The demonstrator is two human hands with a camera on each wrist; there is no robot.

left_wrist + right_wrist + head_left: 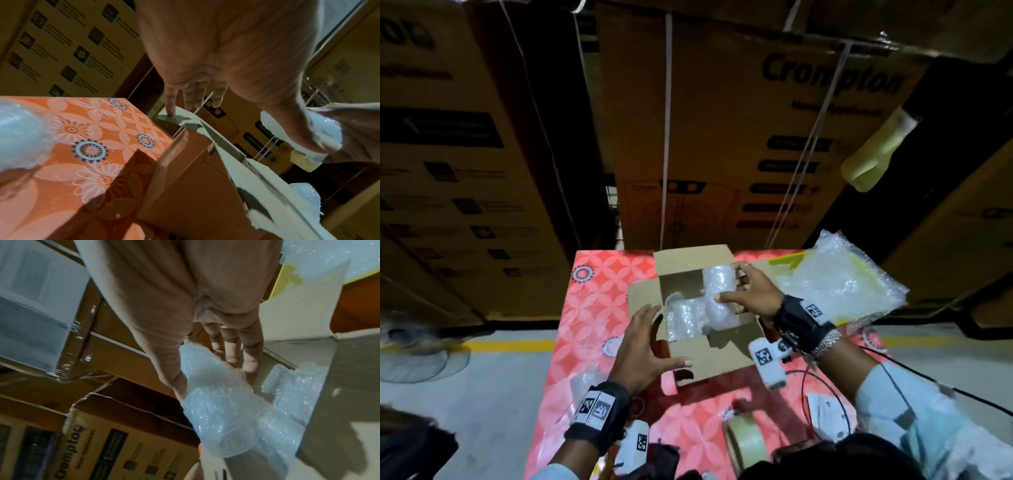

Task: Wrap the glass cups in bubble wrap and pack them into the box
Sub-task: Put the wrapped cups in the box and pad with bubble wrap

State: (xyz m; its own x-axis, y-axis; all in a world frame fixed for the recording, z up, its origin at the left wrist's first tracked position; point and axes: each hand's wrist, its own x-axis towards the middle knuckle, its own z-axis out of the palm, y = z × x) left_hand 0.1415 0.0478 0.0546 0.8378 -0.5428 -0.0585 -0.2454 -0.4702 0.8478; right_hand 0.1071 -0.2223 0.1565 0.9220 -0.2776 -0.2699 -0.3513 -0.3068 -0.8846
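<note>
While R hand (751, 294) grips wrapped cup (719, 279), box (709, 359) holds another.

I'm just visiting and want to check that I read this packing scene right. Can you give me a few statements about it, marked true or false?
1. The right hand holds a wrapped cup over the box. True.
2. The box is taped shut. False: its flaps stand open.
3. The left hand grips the tape roll. False: it is open by the box; the roll lies on the table.
4. A wrapped bundle already lies in the box. True.
</note>
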